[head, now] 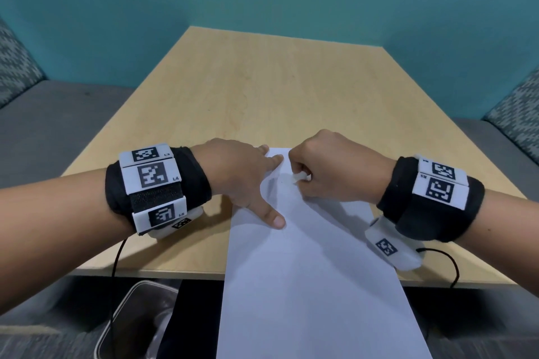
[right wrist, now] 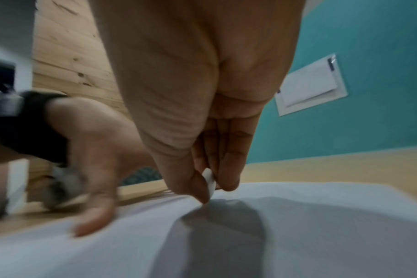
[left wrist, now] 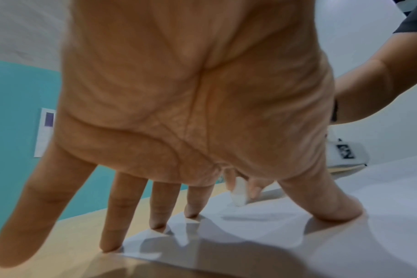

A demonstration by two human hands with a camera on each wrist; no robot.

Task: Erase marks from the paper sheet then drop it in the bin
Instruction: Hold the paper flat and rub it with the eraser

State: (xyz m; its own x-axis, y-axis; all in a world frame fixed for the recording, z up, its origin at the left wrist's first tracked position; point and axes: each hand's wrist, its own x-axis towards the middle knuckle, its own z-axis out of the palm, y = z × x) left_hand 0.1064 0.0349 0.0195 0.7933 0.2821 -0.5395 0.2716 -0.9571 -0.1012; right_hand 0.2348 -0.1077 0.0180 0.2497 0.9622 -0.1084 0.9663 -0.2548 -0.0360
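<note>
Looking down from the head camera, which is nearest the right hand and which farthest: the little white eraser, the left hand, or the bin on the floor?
1. The eraser: pinched in the right hand itself, over the paper sheet.
2. The left hand: just beside it, spread flat on the sheet's left edge.
3. The bin: farthest, on the floor below the table's near edge, to the left.

Even, soft overhead light leaves the head view sharp but bowed at its edges, while both wrist views are dimmer and smeared, with the left hand (right wrist: 93, 169) motion-blurred and grey hand shadows falling on the paper sheet (head: 306, 271).
</note>
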